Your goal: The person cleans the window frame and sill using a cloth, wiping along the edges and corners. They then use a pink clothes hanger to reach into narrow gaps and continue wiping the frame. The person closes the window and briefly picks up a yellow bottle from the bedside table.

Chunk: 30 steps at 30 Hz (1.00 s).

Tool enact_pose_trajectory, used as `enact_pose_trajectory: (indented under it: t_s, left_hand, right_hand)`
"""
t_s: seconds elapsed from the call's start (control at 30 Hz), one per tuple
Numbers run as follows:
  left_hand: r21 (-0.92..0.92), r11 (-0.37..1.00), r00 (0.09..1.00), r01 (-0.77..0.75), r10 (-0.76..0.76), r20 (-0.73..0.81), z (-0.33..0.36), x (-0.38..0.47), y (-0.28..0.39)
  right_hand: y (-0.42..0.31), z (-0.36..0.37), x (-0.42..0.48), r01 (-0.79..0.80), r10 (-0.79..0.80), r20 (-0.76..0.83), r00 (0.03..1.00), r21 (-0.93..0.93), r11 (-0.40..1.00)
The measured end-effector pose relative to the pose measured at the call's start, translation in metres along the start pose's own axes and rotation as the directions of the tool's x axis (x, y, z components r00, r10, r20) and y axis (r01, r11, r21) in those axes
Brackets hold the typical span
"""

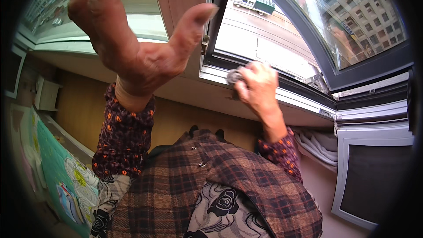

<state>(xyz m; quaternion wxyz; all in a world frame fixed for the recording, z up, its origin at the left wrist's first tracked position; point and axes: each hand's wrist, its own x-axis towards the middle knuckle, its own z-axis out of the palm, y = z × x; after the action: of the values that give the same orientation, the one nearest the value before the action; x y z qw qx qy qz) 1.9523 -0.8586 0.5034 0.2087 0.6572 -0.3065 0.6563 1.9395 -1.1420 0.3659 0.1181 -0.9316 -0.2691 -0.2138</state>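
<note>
My left hand (142, 46) is raised close to the camera, thumb spread apart from the fingers and holding nothing. Its fingertips run out of the top of the view, so I cannot tell whether they touch the window. In my right hand (261, 86) is a crumpled grey cloth (234, 76), at the lower rail of the window frame (214, 72). The hand covers part of the cloth. To the right of it, a dark-framed casement sash (363, 76) stands swung outward, with the street visible through the opening.
A metal latch plate (205, 44) sits on the upright post. At lower right is a framed screen panel (340, 172), beside folded white fabric (319, 148). A bed with a green patterned cover (54, 152) and a small white cabinet (47, 95) stand to the left.
</note>
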Motion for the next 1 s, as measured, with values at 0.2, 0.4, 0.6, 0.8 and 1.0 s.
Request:
enact_pose_trajectory:
  t_s: [0.2, 0.4, 0.6, 0.8, 1.0]
  left_hand:
    - [0.303, 0.947, 0.994, -0.104, 0.092, 0.055, 0.036, 0.006, -0.021]
    - [0.195, 0.981, 0.999, 0.007, -0.017, 0.047, 0.042, -0.005, -0.017]
    - [0.073, 0.989, 0.991, 0.128, -0.132, 0.04, 0.047, -0.007, 0.003]
    - [0.057, 0.993, 0.991, 0.106, -0.1, -0.093, 0.065, -0.001, 0.004]
    - [0.098, 0.989, 0.989, 0.113, -0.103, -0.103, 0.066, -0.002, 0.004]
  right_hand:
    - [-0.029, -0.011, 0.007, -0.03, 0.04, -0.236, 0.971, 0.046, 0.998]
    - [-0.062, 0.049, 0.035, 0.081, -0.064, -0.148, 0.987, 0.113, 0.99]
    - [-0.03, 0.034, 0.011, -0.011, 0.03, -0.176, 0.984, 0.108, 0.994]
    - [-0.032, 0.035, 0.032, 0.006, 0.098, -0.268, 0.958, 0.361, 0.933]
    - [-0.042, 0.055, 0.039, 0.02, 0.011, -0.175, 0.984, 0.174, 0.985]
